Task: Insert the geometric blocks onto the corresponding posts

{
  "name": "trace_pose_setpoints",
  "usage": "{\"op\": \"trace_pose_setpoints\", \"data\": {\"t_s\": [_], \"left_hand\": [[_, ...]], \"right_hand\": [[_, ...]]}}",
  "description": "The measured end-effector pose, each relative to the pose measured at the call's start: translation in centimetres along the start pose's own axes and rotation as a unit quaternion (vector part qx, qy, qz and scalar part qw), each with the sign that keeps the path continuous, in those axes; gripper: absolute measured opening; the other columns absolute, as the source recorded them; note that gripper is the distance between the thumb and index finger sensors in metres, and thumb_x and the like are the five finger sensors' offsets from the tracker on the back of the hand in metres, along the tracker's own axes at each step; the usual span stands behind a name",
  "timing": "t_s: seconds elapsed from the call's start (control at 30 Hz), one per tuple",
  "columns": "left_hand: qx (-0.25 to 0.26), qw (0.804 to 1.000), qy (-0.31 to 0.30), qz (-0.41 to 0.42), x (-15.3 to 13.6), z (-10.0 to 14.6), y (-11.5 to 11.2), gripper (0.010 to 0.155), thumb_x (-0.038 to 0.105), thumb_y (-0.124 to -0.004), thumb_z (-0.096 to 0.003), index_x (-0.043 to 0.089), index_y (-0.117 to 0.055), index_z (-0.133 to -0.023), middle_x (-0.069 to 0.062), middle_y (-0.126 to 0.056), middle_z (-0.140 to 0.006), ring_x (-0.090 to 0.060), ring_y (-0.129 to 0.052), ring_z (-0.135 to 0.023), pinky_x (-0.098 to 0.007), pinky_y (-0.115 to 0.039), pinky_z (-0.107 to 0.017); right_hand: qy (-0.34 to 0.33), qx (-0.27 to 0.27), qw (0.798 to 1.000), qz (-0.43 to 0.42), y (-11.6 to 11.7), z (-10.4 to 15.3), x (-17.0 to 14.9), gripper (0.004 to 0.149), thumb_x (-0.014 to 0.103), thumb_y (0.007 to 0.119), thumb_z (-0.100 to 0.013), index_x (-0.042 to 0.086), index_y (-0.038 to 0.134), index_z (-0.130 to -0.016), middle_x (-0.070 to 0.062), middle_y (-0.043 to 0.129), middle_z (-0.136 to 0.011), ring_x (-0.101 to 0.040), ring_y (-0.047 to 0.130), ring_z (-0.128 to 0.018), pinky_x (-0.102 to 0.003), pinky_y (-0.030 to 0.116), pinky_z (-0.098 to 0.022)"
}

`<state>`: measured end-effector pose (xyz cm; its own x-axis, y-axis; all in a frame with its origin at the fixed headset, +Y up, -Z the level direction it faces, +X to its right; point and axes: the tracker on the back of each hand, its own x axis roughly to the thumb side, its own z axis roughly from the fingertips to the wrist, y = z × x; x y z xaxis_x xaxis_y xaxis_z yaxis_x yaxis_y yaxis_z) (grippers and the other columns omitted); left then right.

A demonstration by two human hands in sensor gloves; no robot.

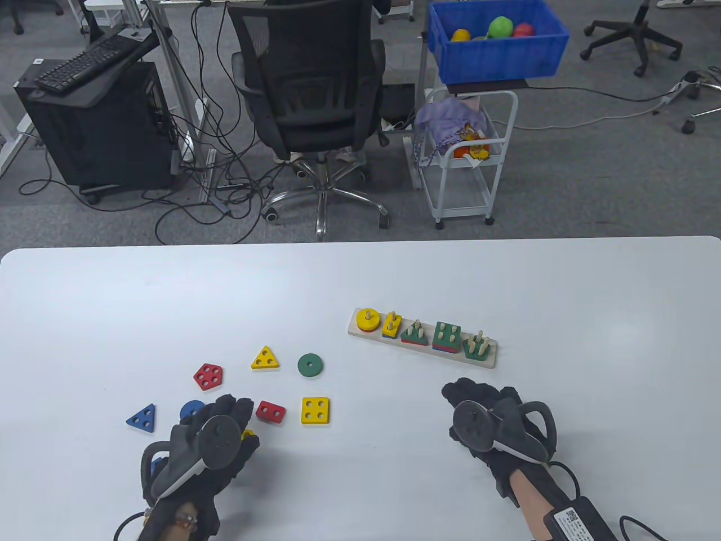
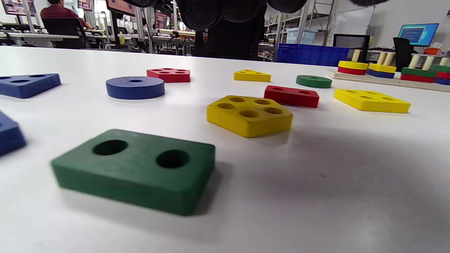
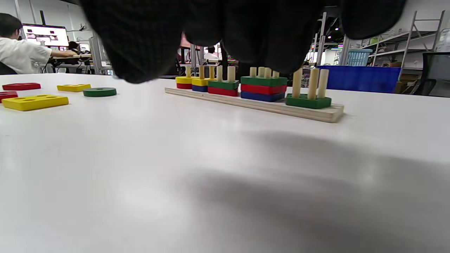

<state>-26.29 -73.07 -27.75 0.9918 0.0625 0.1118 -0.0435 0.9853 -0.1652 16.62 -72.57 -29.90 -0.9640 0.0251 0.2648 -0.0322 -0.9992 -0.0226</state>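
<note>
The wooden post board [image 1: 422,340] lies right of centre, its posts carrying stacked yellow, green, red and blue blocks; a single green pentagon [image 3: 308,101] sits at its right end. Loose blocks lie to the left: red pentagon [image 1: 208,376], yellow triangle [image 1: 265,359], green disc [image 1: 310,365], red rectangle [image 1: 271,412], yellow square [image 1: 315,411], blue triangle [image 1: 142,418], blue disc [image 1: 191,408]. My left hand [image 1: 234,408] hovers over a yellow pentagon [image 2: 249,115] and a green rectangle [image 2: 135,168], holding nothing. My right hand [image 1: 473,397] is empty, just in front of the board.
Another blue block [image 2: 8,135] lies under my left wrist. Beyond the table's far edge [image 1: 360,243] stand an office chair [image 1: 310,96], a white cart [image 1: 464,158] and a blue bin [image 1: 495,39]. Bare white tabletop lies between my two hands.
</note>
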Motion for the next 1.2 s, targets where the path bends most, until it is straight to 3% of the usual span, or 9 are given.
{"op": "trace_pose_setpoints", "data": {"t_s": [0.17,0.4,0.53,0.63,0.7,0.8,0.93,1.1,1.2], "left_hand": [[-0.027,0.999,-0.041,0.008,2.4,0.0,-0.4,0.072,0.060,-0.066,-0.0503,0.037,-0.038,-0.113,0.001,-0.041,-0.124,-0.029,-0.050,-0.117,-0.061,-0.043,-0.082],[-0.145,0.989,-0.011,-0.031,8.7,-4.7,-1.0,0.072,0.053,-0.071,-0.0505,0.039,-0.037,-0.112,0.003,-0.040,-0.125,-0.027,-0.047,-0.119,-0.061,-0.041,-0.083],[-0.107,0.991,0.011,-0.075,11.3,-6.9,-0.6,0.072,0.048,-0.074,-0.0510,0.039,-0.037,-0.112,0.007,-0.041,-0.125,-0.027,-0.047,-0.119,-0.061,-0.040,-0.084],[-0.124,0.981,0.013,-0.151,12.5,-7.9,-1.0,0.071,0.046,-0.078,-0.0499,0.041,-0.041,-0.111,0.010,-0.045,-0.125,-0.026,-0.049,-0.119,-0.061,-0.041,-0.084],[-0.140,0.973,0.020,-0.184,12.8,-8.5,-1.6,0.070,0.044,-0.080,-0.0494,0.043,-0.043,-0.109,0.013,-0.049,-0.124,-0.023,-0.052,-0.118,-0.061,-0.042,-0.084],[-0.081,0.977,0.018,-0.196,13.1,-8.8,-1.6,0.068,0.043,-0.085,-0.0438,0.046,-0.053,-0.104,0.016,-0.066,-0.115,-0.014,-0.066,-0.113,-0.058,-0.046,-0.084],[-0.092,0.973,0.006,-0.211,13.2,-8.9,-1.2,0.069,0.045,-0.084,-0.0435,0.045,-0.052,-0.105,0.017,-0.066,-0.114,-0.012,-0.067,-0.112,-0.058,-0.044,-0.085],[-0.089,0.993,-0.065,-0.043,14.6,-7.3,1.4,0.071,0.048,-0.081,-0.0451,0.039,-0.049,-0.108,0.011,-0.065,-0.115,-0.016,-0.069,-0.110,-0.057,-0.051,-0.082],[-0.117,0.974,-0.119,0.155,15.9,-6.3,2.9,0.072,0.050,-0.080,-0.0459,0.037,-0.048,-0.109,0.009,-0.066,-0.115,-0.018,-0.070,-0.109,-0.057,-0.052,-0.081]], "right_hand": [[0.006,0.001,1.000,-0.028,-0.3,0.3,-0.4,0.066,0.044,0.083,-0.041,0.024,0.061,-0.099,-0.010,0.069,-0.104,-0.038,0.080,-0.090,-0.069,0.063,-0.063],[-0.011,0.018,1.000,-0.017,0.0,0.3,0.0,0.065,0.043,0.083,-0.041,0.024,0.061,-0.099,-0.010,0.069,-0.104,-0.038,0.077,-0.092,-0.069,0.062,-0.063],[-0.022,0.037,0.999,-0.014,0.4,0.5,0.2,0.065,0.044,0.082,-0.042,0.023,0.061,-0.099,-0.011,0.069,-0.104,-0.038,0.077,-0.092,-0.069,0.061,-0.063],[-0.031,0.050,0.998,-0.023,0.5,0.4,0.3,0.064,0.044,0.081,-0.042,0.023,0.061,-0.099,-0.011,0.069,-0.104,-0.038,0.077,-0.092,-0.069,0.061,-0.063],[-0.033,0.050,0.998,-0.024,0.5,0.3,0.4,0.064,0.044,0.081,-0.042,0.023,0.061,-0.099,-0.011,0.069,-0.104,-0.038,0.077,-0.092,-0.069,0.061,-0.063],[-0.035,0.051,0.998,-0.026,0.6,0.1,0.7,0.064,0.044,0.081,-0.042,0.023,0.061,-0.099,-0.011,0.069,-0.104,-0.038,0.077,-0.092,-0.069,0.062,-0.063],[-0.037,0.053,0.998,-0.026,0.8,-0.1,1.1,0.064,0.044,0.081,-0.042,0.023,0.061,-0.099,-0.011,0.069,-0.103,-0.038,0.078,-0.091,-0.069,0.062,-0.062],[-0.058,0.005,0.997,-0.041,0.4,0.2,2.1,0.068,0.045,0.081,-0.042,0.023,0.056,-0.101,-0.011,0.066,-0.105,-0.038,0.077,-0.092,-0.069,0.062,-0.063],[-0.094,-0.058,0.988,-0.112,-0.6,0.6,3.0,0.076,0.046,0.083,-0.040,0.022,0.049,-0.103,-0.011,0.059,-0.108,-0.037,0.075,-0.093,-0.068,0.063,-0.062]]}}
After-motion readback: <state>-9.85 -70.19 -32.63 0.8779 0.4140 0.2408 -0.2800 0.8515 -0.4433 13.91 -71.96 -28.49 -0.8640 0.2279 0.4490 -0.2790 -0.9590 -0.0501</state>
